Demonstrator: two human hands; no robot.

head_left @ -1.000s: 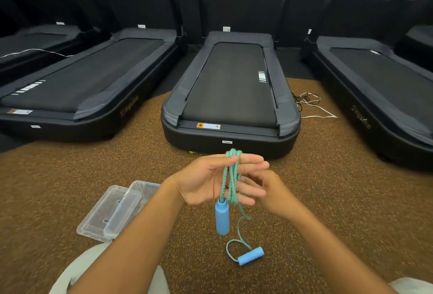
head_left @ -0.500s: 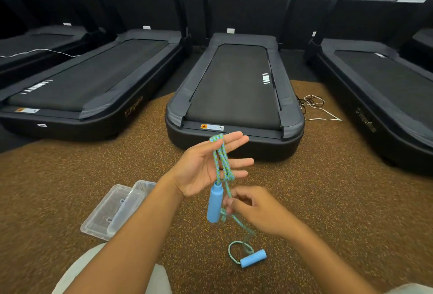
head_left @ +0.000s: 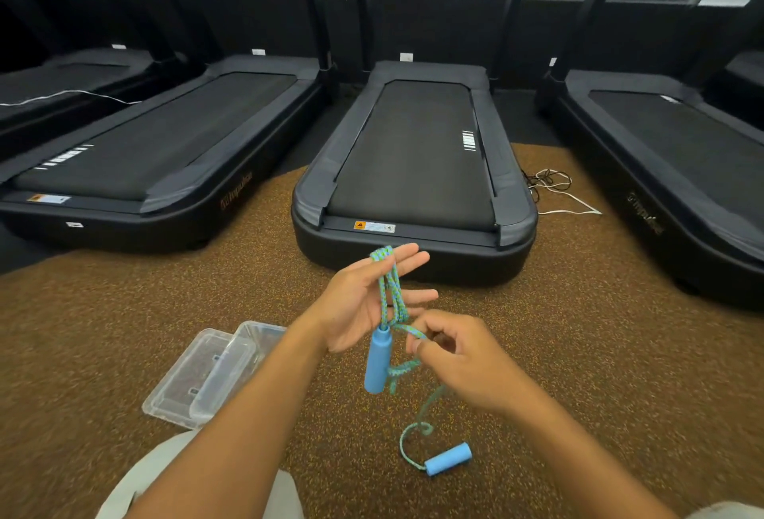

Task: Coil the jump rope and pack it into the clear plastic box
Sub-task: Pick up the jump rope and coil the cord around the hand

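Left hand [head_left: 364, 303] holds looped rope [head_left: 390, 291] — treadmill [head_left: 413, 171] nearby, its label unreadable.

The near corner of the clear plastic box [head_left: 215, 370] is covered by the left forearm, and whether anything lies inside cannot be told through its blurred walls. Part of the jump rope [head_left: 390, 295] is hidden within the right hand [head_left: 463, 361], whose fingertips are curled out of sight. The rope's weave is softened by blur below that hand. The outer treadmills [head_left: 136, 155] are cut off by both side edges, and their uprights by the top edge. Small labels on the treadmill decks cannot be read.
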